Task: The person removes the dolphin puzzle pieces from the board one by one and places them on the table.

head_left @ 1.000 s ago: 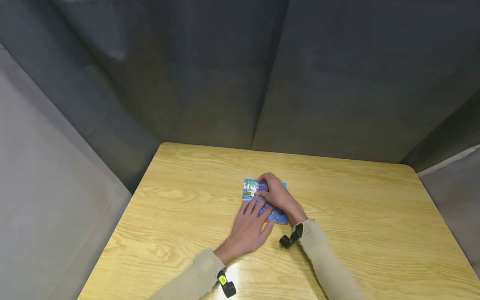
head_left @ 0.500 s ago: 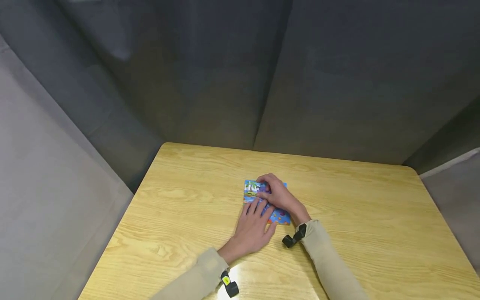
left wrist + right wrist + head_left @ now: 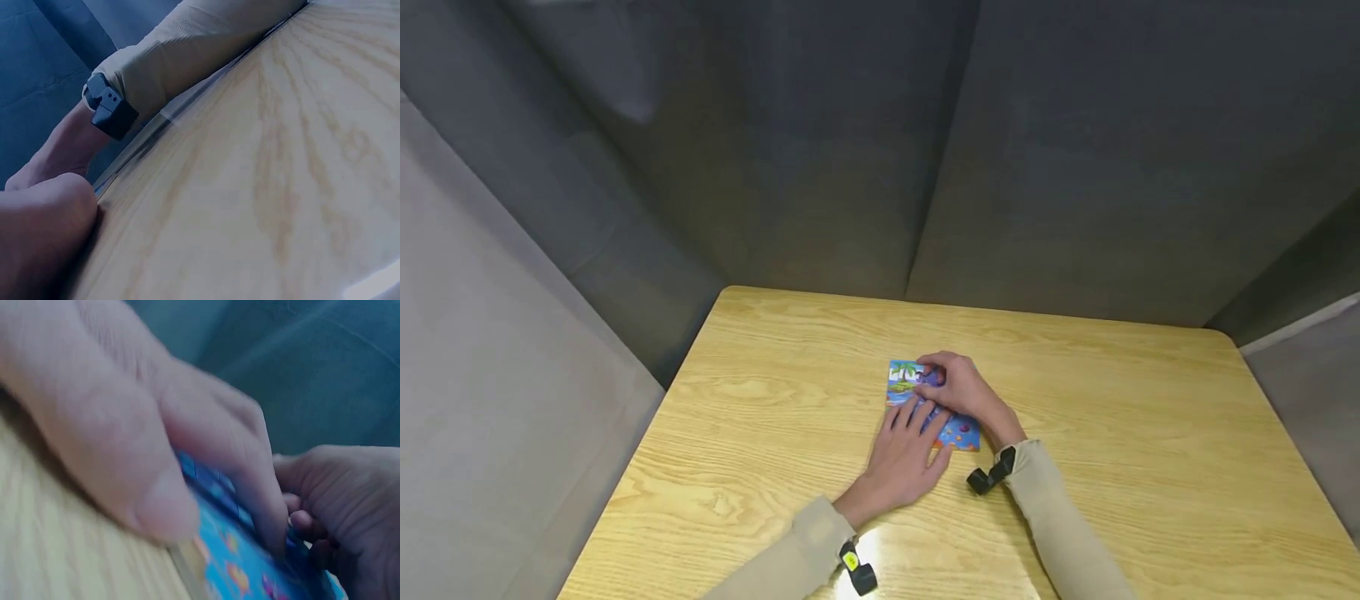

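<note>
A small colourful picture puzzle board (image 3: 961,433) with a palm tree and sea scene lies flat on the wooden table (image 3: 760,392). My left hand (image 3: 917,421) rests on its near left part, fingers straight and pressing down. My right hand (image 3: 928,372) lies over the far part, with thumb and curled fingers pinching a purple piece (image 3: 931,377) against the board. The right wrist view shows the right hand's fingers (image 3: 156,487) on the blue board (image 3: 244,550) and the left hand (image 3: 337,500) beyond. Most of the board is hidden by both hands.
Grey fabric panels (image 3: 850,150) wall in the table at the back and sides. Black wrist cameras sit on both beige sleeves (image 3: 988,478) (image 3: 856,571). In the left wrist view the right sleeve (image 3: 187,50) lies across the bare tabletop (image 3: 281,187).
The right hand's fingers have curled a little tighter over the purple piece and the wrist has shifted slightly right. The left hand stays pressed on the board.
</note>
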